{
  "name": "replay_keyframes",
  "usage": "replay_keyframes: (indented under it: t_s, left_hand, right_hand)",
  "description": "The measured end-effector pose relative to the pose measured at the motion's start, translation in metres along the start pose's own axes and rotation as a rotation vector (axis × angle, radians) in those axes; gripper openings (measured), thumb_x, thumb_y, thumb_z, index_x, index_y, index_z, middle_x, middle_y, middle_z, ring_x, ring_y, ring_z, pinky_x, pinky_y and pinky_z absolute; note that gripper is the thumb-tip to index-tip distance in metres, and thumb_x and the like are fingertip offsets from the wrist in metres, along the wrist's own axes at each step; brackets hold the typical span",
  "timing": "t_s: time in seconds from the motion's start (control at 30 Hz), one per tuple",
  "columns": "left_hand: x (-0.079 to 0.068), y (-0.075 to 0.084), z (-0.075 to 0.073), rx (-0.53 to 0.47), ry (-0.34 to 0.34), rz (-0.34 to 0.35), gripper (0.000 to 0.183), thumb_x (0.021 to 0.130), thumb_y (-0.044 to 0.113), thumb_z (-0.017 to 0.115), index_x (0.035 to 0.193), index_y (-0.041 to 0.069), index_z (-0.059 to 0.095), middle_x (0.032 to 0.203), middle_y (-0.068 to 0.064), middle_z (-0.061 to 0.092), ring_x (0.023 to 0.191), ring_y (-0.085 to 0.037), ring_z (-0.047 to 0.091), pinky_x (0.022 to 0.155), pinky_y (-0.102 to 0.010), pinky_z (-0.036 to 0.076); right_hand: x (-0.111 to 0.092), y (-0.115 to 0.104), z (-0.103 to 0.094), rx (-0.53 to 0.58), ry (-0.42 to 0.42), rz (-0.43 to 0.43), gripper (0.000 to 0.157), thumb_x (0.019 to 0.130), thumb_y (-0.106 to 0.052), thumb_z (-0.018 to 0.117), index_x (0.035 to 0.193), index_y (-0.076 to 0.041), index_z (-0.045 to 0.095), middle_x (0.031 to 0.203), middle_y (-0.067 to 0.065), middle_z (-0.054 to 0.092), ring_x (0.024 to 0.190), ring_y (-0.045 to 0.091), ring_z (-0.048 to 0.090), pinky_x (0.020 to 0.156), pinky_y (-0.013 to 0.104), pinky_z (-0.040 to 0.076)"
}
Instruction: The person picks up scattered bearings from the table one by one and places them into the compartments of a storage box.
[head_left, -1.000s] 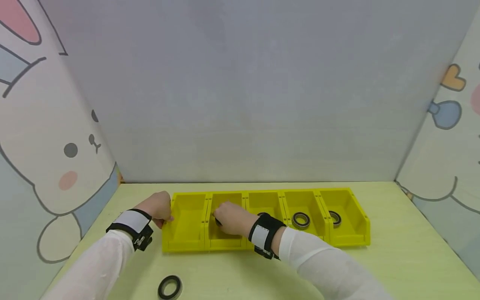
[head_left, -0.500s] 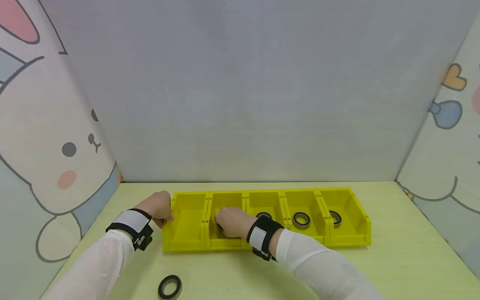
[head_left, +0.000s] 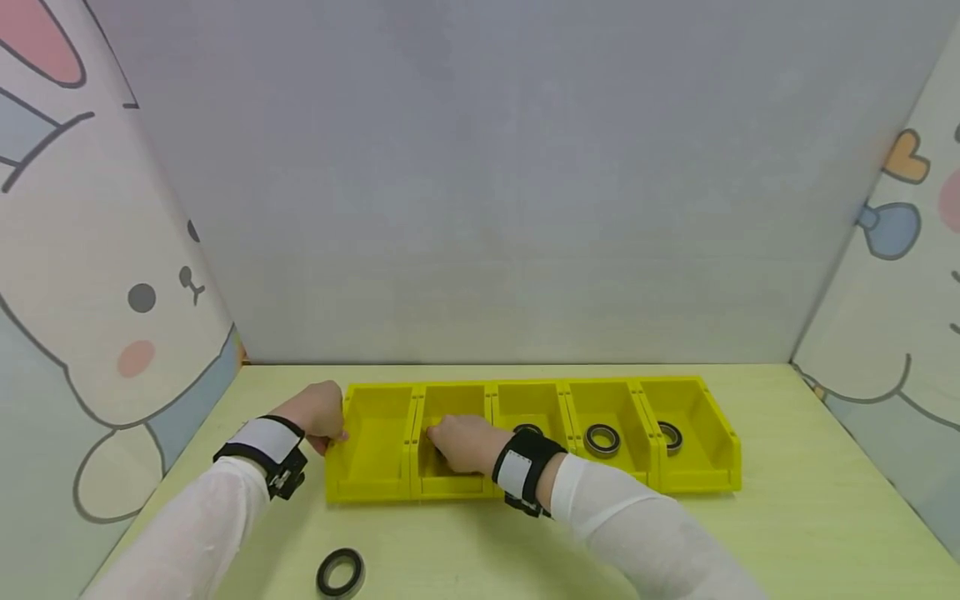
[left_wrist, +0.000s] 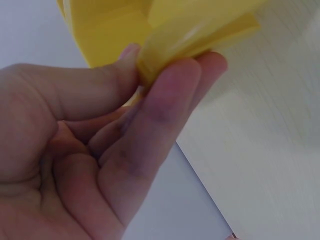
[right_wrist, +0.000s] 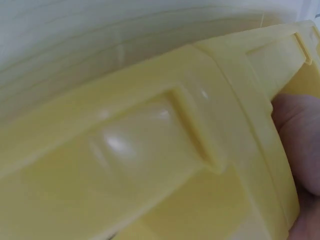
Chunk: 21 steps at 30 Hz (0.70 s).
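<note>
A row of joined yellow storage bins (head_left: 367, 492) stands on the table. My left hand (head_left: 318, 412) pinches the side wall of the leftmost bin; the left wrist view shows thumb and fingers on either side of its yellow edge (left_wrist: 170, 45). My right hand (head_left: 467, 443) reaches down into the second bin from the left, fingers curled and pointing down. A dark bit of a ring-shaped ball bearing (head_left: 440, 456) shows under those fingers, mostly hidden. In the right wrist view, bin walls (right_wrist: 240, 115) cover most of the right hand (right_wrist: 302, 145).
Single bearings lie in the middle bin (head_left: 528, 429), the fourth bin (head_left: 602, 441) and the rightmost bin (head_left: 671, 437). Another bearing (head_left: 341, 573) lies on the table (head_left: 817, 517) in front of the bins. A grey wall (head_left: 510, 208) rises behind, with printed panels at both sides.
My right hand has lowered slightly within the second bin, and the bearing under it shows less than before. The left hand keeps its hold on the leftmost bin.
</note>
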<state>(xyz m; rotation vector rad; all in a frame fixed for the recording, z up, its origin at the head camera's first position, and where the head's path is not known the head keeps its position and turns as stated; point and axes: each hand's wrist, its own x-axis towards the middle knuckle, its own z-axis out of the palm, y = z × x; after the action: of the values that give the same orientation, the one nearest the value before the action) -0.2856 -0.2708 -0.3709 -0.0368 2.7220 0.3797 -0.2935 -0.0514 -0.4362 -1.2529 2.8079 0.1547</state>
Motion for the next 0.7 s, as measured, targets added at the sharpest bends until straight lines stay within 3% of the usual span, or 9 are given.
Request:
replay_keyframes:
  t_s: [0.2, 0.27, 0.33, 0.4, 0.47, 0.6, 0.7]
  left_hand:
    - [-0.001, 0.0, 0.0, -0.011, 0.006, 0.0, 0.015, 0.084, 0.006, 0.07, 0.085, -0.005, 0.06, 0.07, -0.01, 0.063, 0.052, -0.017, 0.066, 0.053, -0.025, 0.057]
    - [-0.003, -0.001, 0.0, -0.041, 0.003, -0.005, 0.015, 0.084, 0.005, 0.07, 0.087, -0.005, 0.06, 0.071, -0.01, 0.063, 0.053, -0.017, 0.066, 0.054, -0.026, 0.057]
    - [-0.004, -0.001, 0.0, -0.064, 0.001, -0.008, 0.015, 0.084, 0.004, 0.07, 0.089, -0.005, 0.06, 0.071, -0.01, 0.063, 0.054, -0.017, 0.066, 0.054, -0.026, 0.058]
    - [-0.004, -0.003, -0.001, -0.076, -0.004, -0.009, 0.014, 0.083, 0.004, 0.07, 0.089, -0.005, 0.06, 0.071, -0.01, 0.064, 0.054, -0.017, 0.066, 0.054, -0.027, 0.058]
    - [-0.003, -0.003, -0.002, -0.072, -0.011, -0.006, 0.013, 0.083, 0.003, 0.07, 0.087, -0.005, 0.061, 0.07, -0.01, 0.064, 0.053, -0.017, 0.066, 0.054, -0.027, 0.058]
    - [-0.004, -0.003, -0.006, -0.073, -0.027, -0.002, 0.007, 0.083, -0.001, 0.067, 0.082, -0.005, 0.061, 0.068, -0.011, 0.065, 0.054, -0.018, 0.067, 0.055, -0.027, 0.058]
    - [-0.006, -0.005, -0.006, -0.081, -0.025, 0.022, 0.005, 0.082, -0.004, 0.064, 0.077, -0.004, 0.063, 0.064, -0.009, 0.064, 0.054, -0.018, 0.067, 0.055, -0.027, 0.058]
  right_hand:
    - [-0.009, -0.001, -0.027, 0.03, -0.024, 0.011, 0.038, 0.088, -0.021, 0.068, 0.123, -0.011, 0.057, 0.097, 0.001, 0.065, 0.069, 0.008, 0.056, 0.056, 0.017, 0.049]
    - [-0.015, -0.004, -0.041, 0.005, 0.012, 0.006, 0.042, 0.089, -0.025, 0.066, 0.128, -0.012, 0.054, 0.111, 0.003, 0.064, 0.084, 0.012, 0.061, 0.064, 0.019, 0.053]
    - [-0.023, -0.009, -0.056, -0.024, 0.062, -0.018, 0.047, 0.091, -0.033, 0.063, 0.133, -0.015, 0.05, 0.128, 0.005, 0.056, 0.108, 0.018, 0.059, 0.08, 0.026, 0.056]
    - [-0.032, -0.017, -0.069, -0.047, 0.116, -0.07, 0.059, 0.091, -0.044, 0.059, 0.142, -0.02, 0.041, 0.146, 0.006, 0.041, 0.13, 0.024, 0.044, 0.098, 0.036, 0.049]
    - [-0.04, -0.025, -0.078, -0.078, 0.166, -0.141, 0.068, 0.09, -0.053, 0.055, 0.147, -0.025, 0.031, 0.155, 0.005, 0.023, 0.142, 0.027, 0.025, 0.108, 0.046, 0.037]
    - [-0.05, -0.045, -0.081, -0.109, 0.225, -0.281, 0.08, 0.087, -0.065, 0.049, 0.151, -0.032, 0.015, 0.159, -0.001, 0.003, 0.146, 0.025, 0.003, 0.114, 0.055, 0.021]
    - [-0.054, -0.06, -0.074, -0.089, 0.202, -0.349, 0.085, 0.084, -0.071, 0.045, 0.151, -0.037, 0.006, 0.158, -0.006, -0.012, 0.145, 0.021, -0.012, 0.115, 0.057, 0.014]
